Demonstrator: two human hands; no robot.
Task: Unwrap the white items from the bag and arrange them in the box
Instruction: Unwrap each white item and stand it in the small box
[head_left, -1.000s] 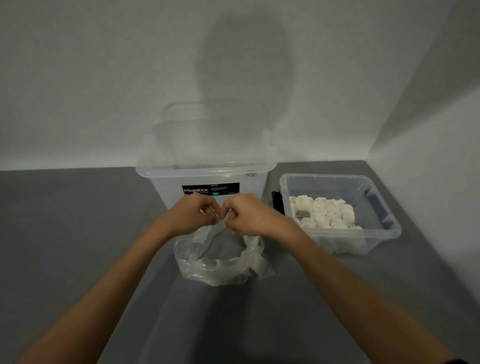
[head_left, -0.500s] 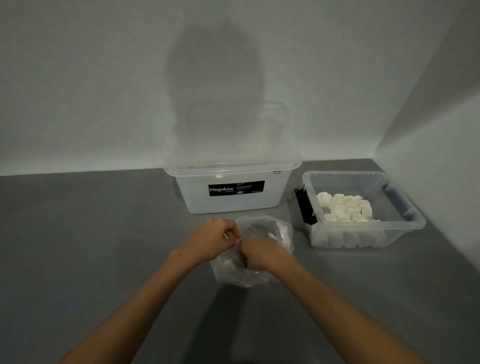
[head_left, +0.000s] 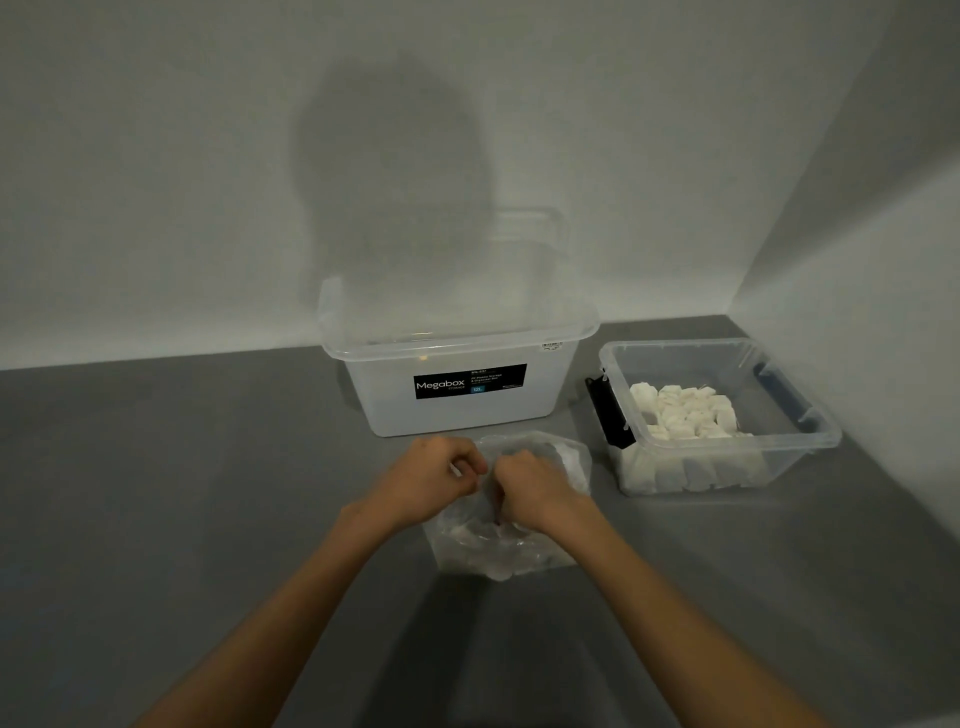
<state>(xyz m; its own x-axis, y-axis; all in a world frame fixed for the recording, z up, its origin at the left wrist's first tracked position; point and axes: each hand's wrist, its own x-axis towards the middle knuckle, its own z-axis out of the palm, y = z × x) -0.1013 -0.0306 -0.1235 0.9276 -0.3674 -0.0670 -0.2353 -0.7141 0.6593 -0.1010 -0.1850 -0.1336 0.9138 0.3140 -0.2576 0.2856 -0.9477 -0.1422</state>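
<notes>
Where the hands meet: left hand (head_left: 434, 480) and right hand (head_left: 530, 486) hover over the mouth of the bag (head_left: 524, 558), knuckles nearly touching. The fingers of both are curled tight, seemingly pinching one wrapped item (head_left: 456, 470) between them.
Step in hand: peeling the wrap, best done with small opposing pulls right above the bag so scraps drop into it, then carrying the bare piece to the right.
Bag: clear and crumpled, on the grey surface (head_left: 182, 493); contents blurred.
Box (head_left: 779, 439): right of the bag, just apart; white items (head_left: 680, 410) packed toward its near side, far side bare.
Megabox tub (head_left: 457, 410): directly behind the bag, cloudy, contents unreadable.
Hidden: the fingertips, the wrap itself, and how many pieces remain in the bag.
</notes>
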